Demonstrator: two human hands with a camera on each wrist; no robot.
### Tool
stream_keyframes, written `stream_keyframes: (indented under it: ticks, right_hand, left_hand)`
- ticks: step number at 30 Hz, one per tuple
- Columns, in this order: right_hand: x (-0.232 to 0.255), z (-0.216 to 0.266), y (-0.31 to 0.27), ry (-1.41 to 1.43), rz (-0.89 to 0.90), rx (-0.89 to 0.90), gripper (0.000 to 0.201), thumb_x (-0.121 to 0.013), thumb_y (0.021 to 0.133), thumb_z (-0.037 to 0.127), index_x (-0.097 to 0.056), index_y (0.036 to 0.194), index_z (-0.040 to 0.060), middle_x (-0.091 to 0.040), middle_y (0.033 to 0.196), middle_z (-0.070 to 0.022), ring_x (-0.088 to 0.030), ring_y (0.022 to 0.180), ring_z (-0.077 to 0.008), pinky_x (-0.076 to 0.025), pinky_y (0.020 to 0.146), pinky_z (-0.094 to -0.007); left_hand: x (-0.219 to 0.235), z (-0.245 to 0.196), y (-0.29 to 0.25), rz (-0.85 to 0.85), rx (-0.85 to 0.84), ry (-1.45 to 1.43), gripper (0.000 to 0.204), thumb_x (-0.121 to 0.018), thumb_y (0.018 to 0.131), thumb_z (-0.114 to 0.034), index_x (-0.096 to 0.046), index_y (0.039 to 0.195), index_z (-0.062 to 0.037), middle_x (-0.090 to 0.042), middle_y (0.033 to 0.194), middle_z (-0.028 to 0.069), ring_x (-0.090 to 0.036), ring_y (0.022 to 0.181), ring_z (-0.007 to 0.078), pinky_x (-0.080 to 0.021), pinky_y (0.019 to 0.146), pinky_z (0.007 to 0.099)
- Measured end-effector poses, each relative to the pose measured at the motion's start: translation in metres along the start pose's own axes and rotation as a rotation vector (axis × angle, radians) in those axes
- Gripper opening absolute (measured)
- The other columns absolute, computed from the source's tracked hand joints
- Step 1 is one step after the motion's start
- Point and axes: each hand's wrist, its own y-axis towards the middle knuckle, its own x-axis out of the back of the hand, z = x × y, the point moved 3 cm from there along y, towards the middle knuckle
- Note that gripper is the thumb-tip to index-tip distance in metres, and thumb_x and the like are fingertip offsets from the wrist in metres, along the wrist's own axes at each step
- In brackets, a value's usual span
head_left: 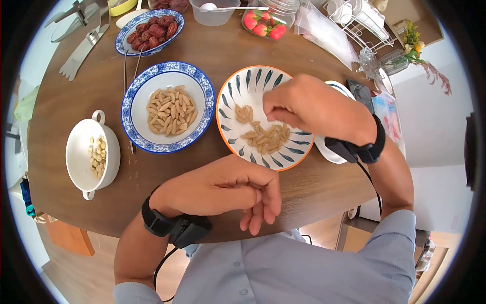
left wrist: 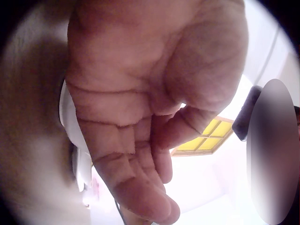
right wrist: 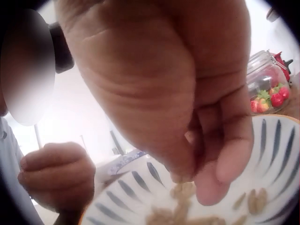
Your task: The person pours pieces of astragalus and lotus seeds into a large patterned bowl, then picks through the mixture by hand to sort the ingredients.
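My right hand point(head_left: 309, 109) is over a white plate point(head_left: 225, 101) with an orange rim and dark leaf-like strokes. Its thumb and fingertips come together in a pinch, right at a pale oblong seed point(right wrist: 183, 189) in the right wrist view. On the plate lie a loose heap of pale tan seeds point(head_left: 268, 139) and a small fan of seeds point(head_left: 243, 113). My left hand point(head_left: 228, 190) hangs at the table's near edge, just below the plate, fingers loosely bent and holding nothing. In the left wrist view, the left palm point(left wrist: 140, 70) faces the camera.
Left of the plate stands a blue-rimmed bowl point(head_left: 130, 91) of tan seeds point(head_left: 171, 110); a white two-handled pot point(head_left: 76, 157) holds lotus seeds. Metal tweezers point(head_left: 125, 81) lie by the bowl. Behind are red dates point(head_left: 154, 33), a strawberry jar point(head_left: 268, 20) and a plastic tub point(head_left: 202, 15).
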Motion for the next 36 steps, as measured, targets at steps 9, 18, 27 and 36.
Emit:
stream_keyframes:
  ticks: [9, 18, 27, 36]
  right_hand:
    - [-0.005, 0.031, 0.011, -0.11, -0.255, 0.284, 0.013, -0.068, 0.084, 0.01, -0.063, 0.089, -0.0003, -0.066, 0.083, -0.0151, -0.069, 0.081, -0.0349, -0.055, 0.069, -0.0437]
    - [-0.023, 0.068, 0.09, -0.212, -0.345, 0.676, 0.011, -0.067, 0.078, 0.006, -0.06, 0.077, -0.002, -0.063, 0.077, -0.0193, -0.066, 0.076, -0.0373, -0.054, 0.065, -0.0423]
    - [-0.024, 0.073, 0.102, -0.311, -0.224, 0.562, 0.012, -0.067, 0.078, 0.008, -0.062, 0.081, -0.0025, -0.065, 0.083, -0.0186, -0.067, 0.076, -0.0381, -0.055, 0.062, -0.041]
    - [-0.01, 0.055, 0.096, -0.028, -0.294, 0.575, 0.009, -0.069, 0.087, 0.009, -0.067, 0.088, 0.0003, -0.068, 0.083, -0.017, -0.066, 0.076, -0.0376, -0.054, 0.067, -0.0422]
  left_hand:
    - [-0.002, 0.0, 0.0, 0.056, 0.024, 0.022, 0.027, -0.044, 0.094, 0.0, -0.067, 0.104, 0.0086, -0.071, 0.096, 0.0139, -0.074, 0.081, 0.0179, -0.057, 0.068, 0.0272]
    - [0.001, 0.002, -0.002, 0.104, 0.01, 0.057, 0.026, -0.044, 0.096, -0.002, -0.066, 0.106, 0.0077, -0.071, 0.095, 0.012, -0.074, 0.081, 0.016, -0.057, 0.068, 0.0268]
    - [0.001, 0.004, -0.001, 0.141, -0.001, 0.066, 0.025, -0.044, 0.095, -0.002, -0.066, 0.106, 0.0065, -0.071, 0.093, 0.0101, -0.073, 0.08, 0.0144, -0.057, 0.068, 0.0265]
    - [0.0, 0.001, -0.001, 0.113, 0.014, 0.053, 0.025, -0.045, 0.094, -0.001, -0.066, 0.105, 0.0069, -0.071, 0.094, 0.0114, -0.073, 0.08, 0.0159, -0.056, 0.067, 0.0268]
